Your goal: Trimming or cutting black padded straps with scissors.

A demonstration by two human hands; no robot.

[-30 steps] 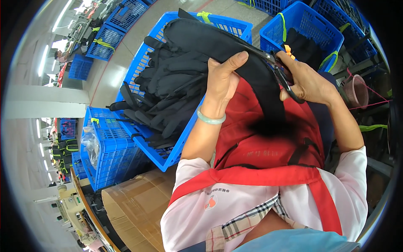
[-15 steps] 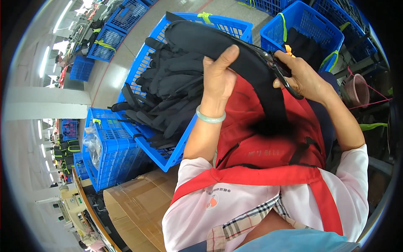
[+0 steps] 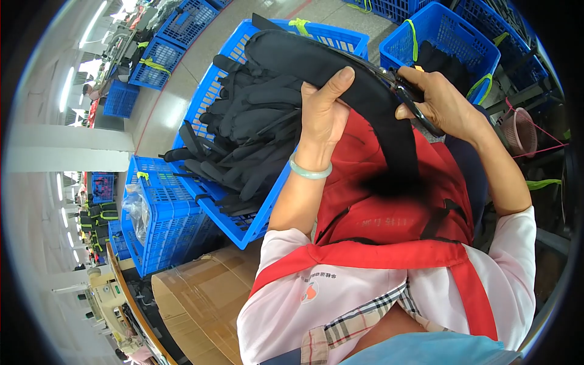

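Black fabric piece point(image 3: 304, 53) extends to both sides of the left hand point(image 3: 322, 115), pinched in its grip

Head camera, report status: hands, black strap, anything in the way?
Left hand gripping black strap. Right hand holding scissors at strap's far edge. Dark smudge hides strap's lower end.

I work in a sewing workshop: a cream-coloured metal sewing machine point(image 3: 104, 299) stands at lower left, long white tube lights point(image 3: 66, 89) run down the left, and a blue perforated plastic crate point(image 3: 228, 227) near centre brims with curved black fabric pieces point(image 3: 243, 121).
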